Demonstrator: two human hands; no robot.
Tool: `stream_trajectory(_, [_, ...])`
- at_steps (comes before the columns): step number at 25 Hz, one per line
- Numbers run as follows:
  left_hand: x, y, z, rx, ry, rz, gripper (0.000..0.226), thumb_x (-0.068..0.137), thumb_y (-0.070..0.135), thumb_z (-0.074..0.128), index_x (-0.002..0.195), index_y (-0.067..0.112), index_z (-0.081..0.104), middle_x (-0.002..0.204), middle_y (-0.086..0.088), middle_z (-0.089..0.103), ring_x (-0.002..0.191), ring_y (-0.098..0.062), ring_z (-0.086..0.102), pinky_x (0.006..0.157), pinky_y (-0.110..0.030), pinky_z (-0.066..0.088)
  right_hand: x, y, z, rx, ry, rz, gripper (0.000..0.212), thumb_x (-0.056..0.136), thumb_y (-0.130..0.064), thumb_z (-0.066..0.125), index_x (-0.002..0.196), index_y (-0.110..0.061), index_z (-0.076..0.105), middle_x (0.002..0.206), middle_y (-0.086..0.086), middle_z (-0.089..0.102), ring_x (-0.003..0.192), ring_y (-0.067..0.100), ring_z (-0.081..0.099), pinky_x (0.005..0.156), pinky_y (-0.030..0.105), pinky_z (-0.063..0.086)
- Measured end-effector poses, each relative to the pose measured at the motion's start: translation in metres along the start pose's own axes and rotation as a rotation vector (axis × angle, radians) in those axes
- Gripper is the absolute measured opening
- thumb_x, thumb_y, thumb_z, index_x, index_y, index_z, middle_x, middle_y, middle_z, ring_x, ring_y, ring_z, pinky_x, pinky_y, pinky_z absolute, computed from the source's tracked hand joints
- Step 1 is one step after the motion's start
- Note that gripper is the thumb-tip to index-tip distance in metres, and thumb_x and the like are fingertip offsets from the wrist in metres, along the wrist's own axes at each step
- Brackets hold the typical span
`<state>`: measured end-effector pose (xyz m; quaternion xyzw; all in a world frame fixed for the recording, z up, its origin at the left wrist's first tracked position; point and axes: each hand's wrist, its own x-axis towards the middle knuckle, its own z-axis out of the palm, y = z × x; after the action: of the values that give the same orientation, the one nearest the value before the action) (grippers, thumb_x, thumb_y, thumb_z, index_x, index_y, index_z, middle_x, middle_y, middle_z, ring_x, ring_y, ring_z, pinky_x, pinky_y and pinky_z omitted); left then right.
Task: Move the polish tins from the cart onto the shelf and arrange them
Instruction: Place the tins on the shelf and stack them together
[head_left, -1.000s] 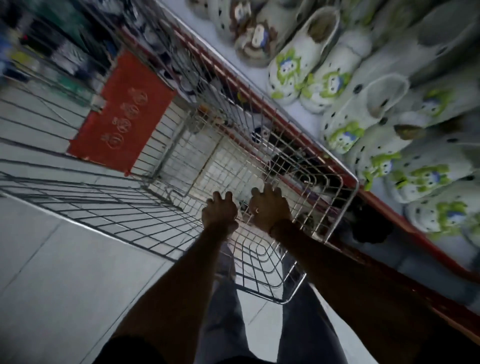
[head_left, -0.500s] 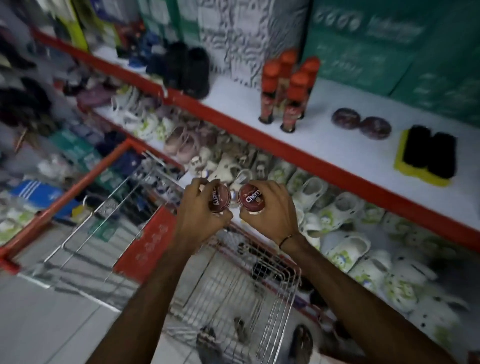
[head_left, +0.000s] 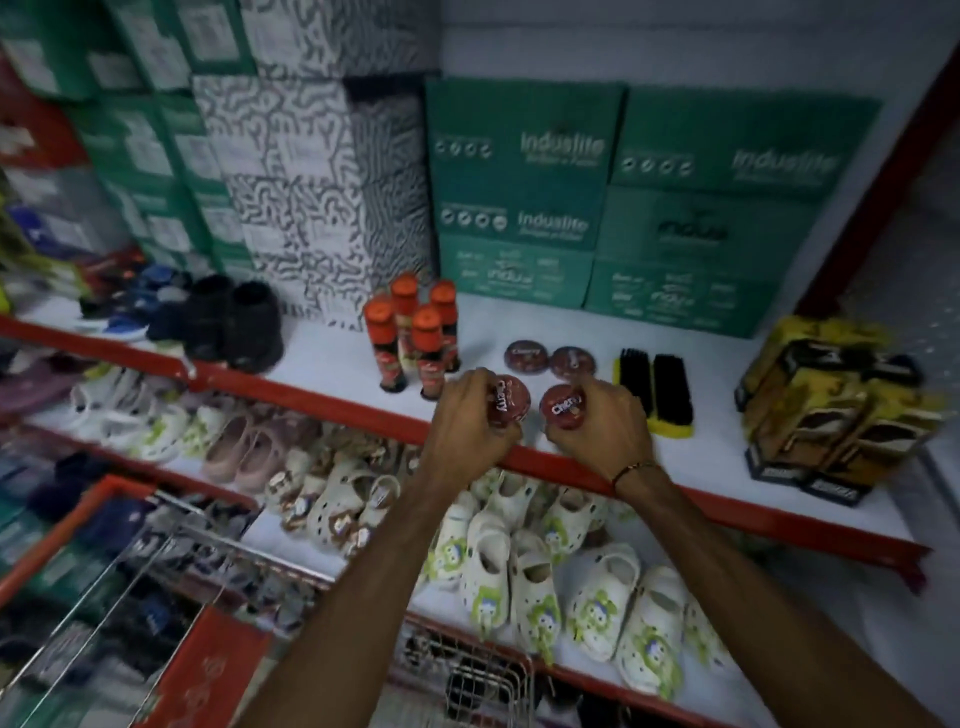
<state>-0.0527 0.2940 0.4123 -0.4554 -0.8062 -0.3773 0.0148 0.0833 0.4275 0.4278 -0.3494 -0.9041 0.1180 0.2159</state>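
My left hand (head_left: 470, 423) grips a round dark-red polish tin (head_left: 510, 402) with white lettering. Beside it my right hand (head_left: 605, 423) grips a second such tin (head_left: 565, 407). Both tins are held over the front part of the white shelf (head_left: 332, 358), just behind its red front edge. Two more polish tins (head_left: 525, 356) (head_left: 571, 361) lie flat on the shelf a little further back. The wire cart (head_left: 483, 680) is at the bottom of the view, below my arms; its contents are not visible.
Orange-capped polish bottles (head_left: 415, 343) stand left of the tins. Two black brushes (head_left: 655, 389) on yellow lie to the right, yellow-black packs (head_left: 826, 410) beyond. Green and patterned shoe boxes (head_left: 524, 208) line the back. White clogs (head_left: 519, 566) fill the lower shelf.
My hands rose out of the cart, each taking a tin, and have moved up and forward to the shelf. My view has swung from the cart up to the shelf.
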Motion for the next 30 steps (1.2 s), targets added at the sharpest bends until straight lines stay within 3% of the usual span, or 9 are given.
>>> stream_trajectory(2, [0.019, 0.004, 0.013, 0.053, -0.126, -0.052, 0.044, 0.068, 0.020, 0.079, 0.105, 0.005, 0.061, 0.105, -0.015, 0.070, 0.101, -0.035, 0.066, 0.085, -0.044, 0.054, 0.008, 0.013, 0.004, -0.109, -0.092, 0.021, 0.045, 0.071, -0.050, 0.076, 0.101, -0.017, 0.068, 0.099, 0.010, 0.076, 0.098, 0.033, 0.070, 0.083, 0.040, 0.054])
stream_trajectory(4, [0.030, 0.002, 0.023, 0.115, -0.197, -0.096, 0.045, 0.069, 0.024, 0.079, 0.108, 0.008, 0.063, 0.107, -0.014, 0.074, 0.104, -0.036, 0.067, 0.085, -0.043, 0.055, 0.015, 0.022, 0.012, -0.207, -0.078, 0.005, 0.046, 0.069, -0.062, 0.074, 0.095, -0.024, 0.072, 0.099, 0.004, 0.076, 0.103, 0.031, 0.066, 0.088, 0.041, 0.046])
stream_trajectory(10, [0.054, 0.000, 0.032, 0.283, -0.186, -0.007, 0.047, 0.074, 0.034, 0.075, 0.119, 0.020, 0.070, 0.123, -0.006, 0.072, 0.112, -0.036, 0.065, 0.093, -0.044, 0.055, 0.033, 0.030, 0.021, -0.339, 0.000, -0.077, 0.042, 0.069, -0.069, 0.063, 0.096, -0.039, 0.076, 0.118, -0.001, 0.069, 0.112, 0.029, 0.053, 0.090, 0.044, 0.037])
stream_trajectory(13, [0.064, -0.003, 0.032, 0.259, -0.207, 0.041, 0.042, 0.089, 0.043, 0.065, 0.126, 0.024, 0.070, 0.131, -0.006, 0.068, 0.117, -0.036, 0.062, 0.096, -0.045, 0.053, 0.042, 0.035, 0.020, -0.320, -0.019, -0.083, 0.045, 0.072, -0.069, 0.058, 0.104, -0.043, 0.073, 0.119, -0.002, 0.069, 0.114, 0.029, 0.054, 0.091, 0.046, 0.038])
stream_trajectory(16, [0.081, -0.002, 0.031, 0.195, -0.170, 0.104, 0.042, 0.095, 0.019, 0.056, 0.136, 0.014, 0.062, 0.139, -0.011, 0.065, 0.126, -0.035, 0.060, 0.107, -0.044, 0.048, 0.059, 0.042, 0.013, -0.220, -0.016, -0.060, 0.046, 0.080, -0.058, 0.056, 0.119, -0.038, 0.069, 0.132, -0.004, 0.066, 0.122, 0.027, 0.054, 0.097, 0.045, 0.038])
stream_trajectory(19, [0.099, 0.003, 0.030, 0.240, -0.237, 0.083, 0.056, 0.090, 0.004, 0.051, 0.144, 0.017, 0.053, 0.141, -0.013, 0.064, 0.129, -0.036, 0.055, 0.110, -0.048, 0.047, 0.083, 0.045, 0.007, -0.202, -0.186, -0.077, 0.051, 0.089, -0.041, 0.057, 0.139, -0.034, 0.055, 0.152, -0.004, 0.051, 0.142, 0.024, 0.042, 0.117, 0.054, 0.025])
stream_trajectory(22, [0.105, 0.004, 0.031, 0.271, -0.331, 0.063, 0.057, 0.090, 0.008, 0.052, 0.142, 0.030, 0.057, 0.131, -0.017, 0.067, 0.126, -0.039, 0.057, 0.106, -0.049, 0.049, 0.091, 0.046, 0.011, -0.209, -0.342, -0.076, 0.048, 0.092, -0.036, 0.056, 0.140, -0.036, 0.055, 0.147, 0.000, 0.058, 0.142, 0.027, 0.043, 0.121, 0.061, 0.012])
stream_trajectory(25, [0.104, 0.001, 0.035, 0.270, -0.309, 0.058, 0.057, 0.090, 0.009, 0.055, 0.143, 0.030, 0.058, 0.129, -0.019, 0.067, 0.124, -0.040, 0.058, 0.105, -0.047, 0.050, 0.089, 0.050, 0.014, -0.209, -0.315, -0.095, 0.043, 0.093, -0.038, 0.053, 0.136, -0.033, 0.059, 0.138, 0.002, 0.065, 0.133, 0.026, 0.052, 0.120, 0.058, 0.017])
stream_trajectory(30, [0.105, -0.006, 0.038, 0.317, -0.333, 0.059, 0.057, 0.094, 0.013, 0.055, 0.147, 0.033, 0.052, 0.148, -0.014, 0.059, 0.146, -0.036, 0.043, 0.119, -0.050, 0.039, 0.086, 0.049, 0.015, -0.186, -0.281, -0.115, 0.044, 0.094, -0.035, 0.054, 0.137, -0.030, 0.060, 0.136, 0.004, 0.065, 0.130, 0.027, 0.055, 0.123, 0.058, 0.016])
